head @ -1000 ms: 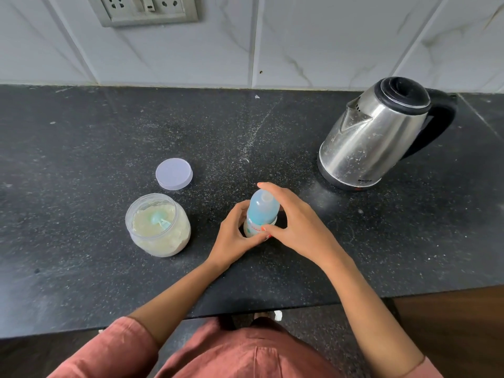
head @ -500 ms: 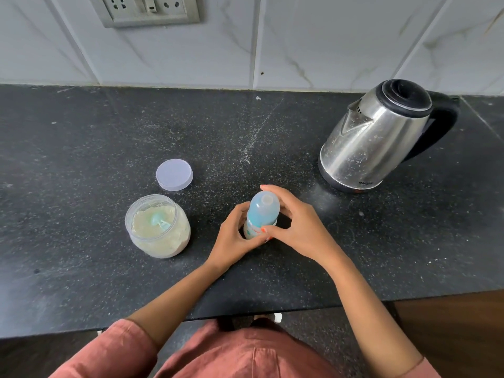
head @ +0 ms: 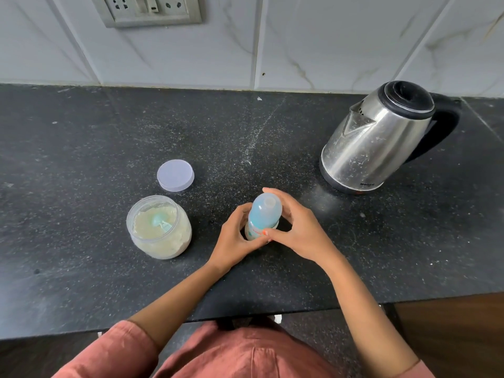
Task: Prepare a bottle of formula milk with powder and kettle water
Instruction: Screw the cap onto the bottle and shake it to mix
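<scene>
Gripping the baby bottle (head: 259, 230) with both hands, roughly midway along the counter (head: 81, 132) and somewhat nearer its front edge than the wall. Wrapping the left hand (head: 234, 241) round the bottle's lower body from the left, fingers curling behind it and the thumb crossing the front. Closing the right hand (head: 297, 230) round the translucent blue cap (head: 266, 207) from the right, fingertips reaching over its far side and the thumb pressing in at the collar below. Holding the bottle upright or close to it, with its base hidden behind the hands, so not telling whether it is resting on the counter.

Showing the powder jar (head: 180, 244) uncovered just left of the left hand and apart from it, with pale powder and a teal scoop (head: 161, 223) inside. Showing the jar's round white lid (head: 175, 175) lying flat just behind the jar, toward the back edge. Showing the steel kettle (head: 376, 143) with black lid and handle standing toward the back right corner of the counter, well apart from the hands, spout pointing left. Showing a socket plate (head: 147, 9) on the tiled wall above the back edge, and a terracotta sleeve (head: 117, 350) below the front edge.
</scene>
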`<state>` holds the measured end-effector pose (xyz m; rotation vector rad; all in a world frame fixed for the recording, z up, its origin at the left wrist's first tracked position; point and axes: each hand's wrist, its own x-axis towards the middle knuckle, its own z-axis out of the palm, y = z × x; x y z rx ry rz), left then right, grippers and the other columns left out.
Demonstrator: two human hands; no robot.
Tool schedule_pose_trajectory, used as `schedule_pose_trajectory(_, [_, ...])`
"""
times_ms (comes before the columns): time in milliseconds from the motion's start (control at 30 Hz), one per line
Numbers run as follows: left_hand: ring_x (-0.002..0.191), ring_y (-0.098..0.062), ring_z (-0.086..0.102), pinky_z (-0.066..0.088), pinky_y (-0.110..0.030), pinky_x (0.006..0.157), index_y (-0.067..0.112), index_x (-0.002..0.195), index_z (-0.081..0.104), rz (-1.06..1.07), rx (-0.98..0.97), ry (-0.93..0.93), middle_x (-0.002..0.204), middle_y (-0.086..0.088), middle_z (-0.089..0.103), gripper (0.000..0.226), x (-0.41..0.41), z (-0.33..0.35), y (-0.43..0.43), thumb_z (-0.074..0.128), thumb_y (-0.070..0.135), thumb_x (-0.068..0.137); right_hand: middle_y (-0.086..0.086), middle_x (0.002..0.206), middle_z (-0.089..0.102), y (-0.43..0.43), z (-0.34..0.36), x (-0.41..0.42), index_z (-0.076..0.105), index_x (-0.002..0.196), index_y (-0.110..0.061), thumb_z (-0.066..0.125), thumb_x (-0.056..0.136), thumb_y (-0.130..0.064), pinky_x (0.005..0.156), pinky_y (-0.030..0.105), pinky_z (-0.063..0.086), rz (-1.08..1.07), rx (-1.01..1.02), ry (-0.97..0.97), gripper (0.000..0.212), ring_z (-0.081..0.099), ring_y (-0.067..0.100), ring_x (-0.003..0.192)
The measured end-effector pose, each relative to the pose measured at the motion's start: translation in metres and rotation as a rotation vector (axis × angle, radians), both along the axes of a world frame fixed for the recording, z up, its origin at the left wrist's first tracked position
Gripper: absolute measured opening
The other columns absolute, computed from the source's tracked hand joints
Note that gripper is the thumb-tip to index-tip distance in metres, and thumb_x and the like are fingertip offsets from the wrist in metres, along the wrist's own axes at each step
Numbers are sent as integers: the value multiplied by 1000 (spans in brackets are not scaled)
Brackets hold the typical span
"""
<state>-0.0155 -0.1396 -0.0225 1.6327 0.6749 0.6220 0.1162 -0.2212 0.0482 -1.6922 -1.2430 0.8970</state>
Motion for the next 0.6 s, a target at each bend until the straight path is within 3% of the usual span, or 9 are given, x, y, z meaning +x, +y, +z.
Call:
schedule_pose_trajectory(100, [110,3,54,43,-12,90,38,113,44,5,7,-4,118,14,55,63,0,0,1,80,12,69,-16,111,54,5,-4,-5,51,114,-29,80,63,-8,89,3,36,-122,53,-94,63,50,-13,103])
schedule_pose_trajectory(200, [107,6,55,44,-11,87,37,112,45,18,26,-9,115,14,56,63,0,-1,1,79,6,69,-14,97,41,9,-12,-17,57,110,-18,86,56,-20,77,-2,32,-255,72,-220,61,46,-7,93])
schedule_pose_trajectory(300, [107,4,56,45,-13,87,36,112,46,19,19,-13,115,12,57,61,0,-2,1,79,7,70,-13,109,42,9,-14,-18,50,117,-25,86,57,-20,84,-2,33,-197,53,-105,70,45,-2,104])
schedule_pose_trajectory(367, [108,1,56,45,-15,89,36,113,46,16,2,-22,116,11,58,60,0,-2,1,79,15,68,-8,130,44,5,-16,-13,41,124,-34,79,64,-14,99,7,33,-65,51,66,73,44,2,121])
schedule_pose_trajectory(433, [108,3,55,44,-13,90,37,114,45,10,4,-18,117,14,56,59,0,-2,1,78,18,68,-7,138,45,0,-15,-7,39,127,-35,70,70,-5,107,16,32,14,48,195,71,42,2,128])
schedule_pose_trajectory(600, [111,1,55,44,-14,91,38,114,44,8,5,-7,118,12,56,62,0,-2,1,79,15,68,-8,115,53,2,-17,-5,49,107,-36,76,65,3,92,8,40,-136,74,115,63,51,-11,105])
